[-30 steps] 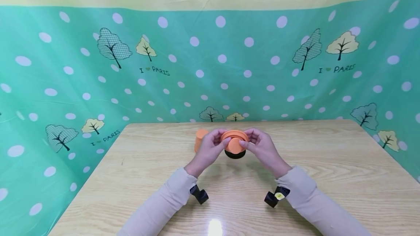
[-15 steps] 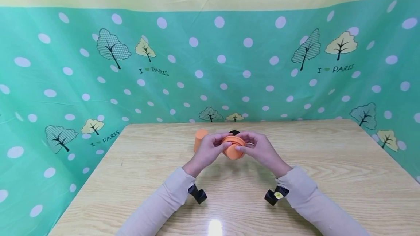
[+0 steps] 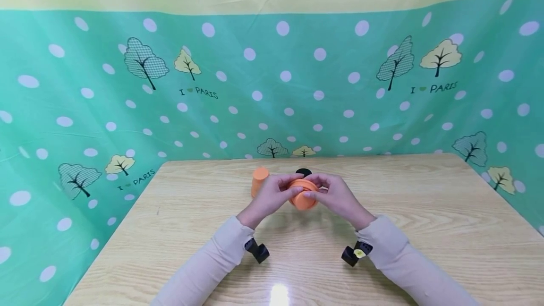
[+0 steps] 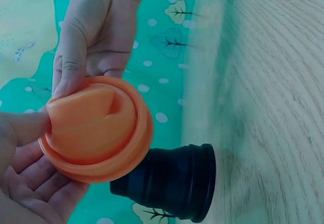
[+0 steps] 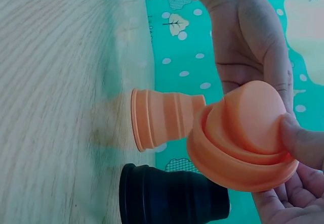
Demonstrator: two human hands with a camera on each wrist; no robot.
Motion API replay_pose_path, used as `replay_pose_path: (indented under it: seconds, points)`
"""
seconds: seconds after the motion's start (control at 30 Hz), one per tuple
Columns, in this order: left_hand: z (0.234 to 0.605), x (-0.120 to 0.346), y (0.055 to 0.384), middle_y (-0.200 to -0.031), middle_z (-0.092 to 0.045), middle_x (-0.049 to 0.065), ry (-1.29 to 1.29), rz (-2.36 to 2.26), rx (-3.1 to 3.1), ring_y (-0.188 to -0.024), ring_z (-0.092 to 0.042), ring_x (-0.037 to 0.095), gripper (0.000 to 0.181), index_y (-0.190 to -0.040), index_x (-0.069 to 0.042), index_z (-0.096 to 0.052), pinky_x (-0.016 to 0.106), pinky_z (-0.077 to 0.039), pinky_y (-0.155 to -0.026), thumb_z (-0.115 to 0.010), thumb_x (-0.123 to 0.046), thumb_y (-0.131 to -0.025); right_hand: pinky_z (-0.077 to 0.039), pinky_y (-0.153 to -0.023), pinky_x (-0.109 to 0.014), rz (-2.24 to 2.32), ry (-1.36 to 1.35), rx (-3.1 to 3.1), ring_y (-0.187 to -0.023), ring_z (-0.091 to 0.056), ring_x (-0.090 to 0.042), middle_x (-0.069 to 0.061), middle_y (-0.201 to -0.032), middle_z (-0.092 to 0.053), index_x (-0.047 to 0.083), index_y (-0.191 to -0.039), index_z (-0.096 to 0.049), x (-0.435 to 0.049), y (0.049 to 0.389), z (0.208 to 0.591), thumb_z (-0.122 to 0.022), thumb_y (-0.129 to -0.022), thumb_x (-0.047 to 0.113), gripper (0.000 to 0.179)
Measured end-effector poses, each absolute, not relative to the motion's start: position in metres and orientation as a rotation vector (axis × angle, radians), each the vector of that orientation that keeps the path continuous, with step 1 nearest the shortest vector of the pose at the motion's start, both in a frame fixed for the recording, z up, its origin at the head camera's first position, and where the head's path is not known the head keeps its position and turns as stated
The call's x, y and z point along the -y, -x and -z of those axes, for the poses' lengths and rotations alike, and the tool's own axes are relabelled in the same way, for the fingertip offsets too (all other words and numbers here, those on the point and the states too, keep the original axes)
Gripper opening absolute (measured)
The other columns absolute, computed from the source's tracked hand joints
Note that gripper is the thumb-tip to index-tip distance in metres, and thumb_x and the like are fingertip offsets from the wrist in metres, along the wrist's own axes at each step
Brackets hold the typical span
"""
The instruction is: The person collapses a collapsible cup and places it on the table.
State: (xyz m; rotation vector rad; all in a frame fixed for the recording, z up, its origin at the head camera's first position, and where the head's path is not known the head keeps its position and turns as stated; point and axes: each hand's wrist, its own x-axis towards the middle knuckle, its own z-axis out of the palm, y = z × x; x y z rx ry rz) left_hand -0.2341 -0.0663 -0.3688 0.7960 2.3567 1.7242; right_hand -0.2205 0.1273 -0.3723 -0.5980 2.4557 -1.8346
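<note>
An orange collapsible cup (image 3: 304,200), partly folded into its rings, is held between both hands above the table. My left hand (image 3: 270,196) pinches its left side, thumb on the near face and fingers behind. From the right, my right hand (image 3: 340,198) pinches it the same way. In the left wrist view the folded cup (image 4: 91,128) shows its sunken, uneven base; the right wrist view shows the same cup (image 5: 260,118) with its base tilted. Just behind stands a black collapsible cup (image 5: 172,196), upside down and extended, mostly hidden in the head view.
A second orange cup (image 3: 259,181) stands upside down and extended on the wooden table (image 3: 191,202), left of the black one and partly behind my left hand. A green patterned cloth (image 3: 238,79) hangs at the table's far edge.
The held orange cup has come slightly lower in the head view, its base now folded further into the rings. The black cup's top shows behind it instead of its lower rim.
</note>
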Motion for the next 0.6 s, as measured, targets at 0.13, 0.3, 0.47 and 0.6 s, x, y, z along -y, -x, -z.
replay_pose_path:
  seconds: [0.13,0.3,0.47,0.6]
  points:
    - [0.3679,0.0670,0.2356,-0.123,-0.061,0.015,-0.732,-1.807,-2.288,-0.110,-0.060,0.024,0.043,-0.132,-0.001,-0.053,0.029,-0.051,-0.088,-0.059,-0.020,-0.094,-0.054,-0.075,-0.024,1.870,0.556,-2.480,-0.091,-0.063,-0.019,-0.014,-0.103,-0.065,-0.003,-0.110,-0.062,-0.1274,0.2202,0.3697,-0.071,-0.084,0.010,0.031]
    - [0.3655,0.0671,0.2363,-0.127,-0.058,0.014,-0.631,-1.878,-2.230,-0.115,-0.056,0.024,0.048,-0.136,-0.002,-0.048,0.033,-0.047,-0.096,-0.056,-0.027,-0.096,-0.051,-0.075,-0.022,1.980,0.463,-2.484,-0.088,-0.060,-0.015,-0.013,-0.098,-0.064,-0.004,-0.109,-0.060,-0.1285,0.2214,0.3658,-0.071,-0.083,0.008,0.031]
    - [0.3680,0.0652,0.2367,-0.125,-0.058,0.015,-0.591,-1.913,-2.209,-0.113,-0.057,0.024,0.045,-0.132,-0.002,-0.051,0.033,-0.047,-0.095,-0.059,-0.026,-0.095,-0.051,-0.076,-0.020,2.094,0.424,-2.429,-0.087,-0.059,-0.012,-0.012,-0.098,-0.062,-0.006,-0.112,-0.058,-0.1309,0.2217,0.3636,-0.070,-0.085,0.008,0.032]
    - [0.3708,0.0631,0.2373,-0.123,-0.059,0.014,-0.588,-1.945,-2.205,-0.111,-0.058,0.022,0.043,-0.129,-0.001,-0.053,0.031,-0.048,-0.093,-0.060,-0.025,-0.094,-0.051,-0.076,-0.020,2.122,0.425,-2.411,-0.086,-0.060,-0.011,-0.011,-0.098,-0.062,-0.008,-0.113,-0.057,-0.1314,0.2229,0.3650,-0.070,-0.085,0.007,0.034]
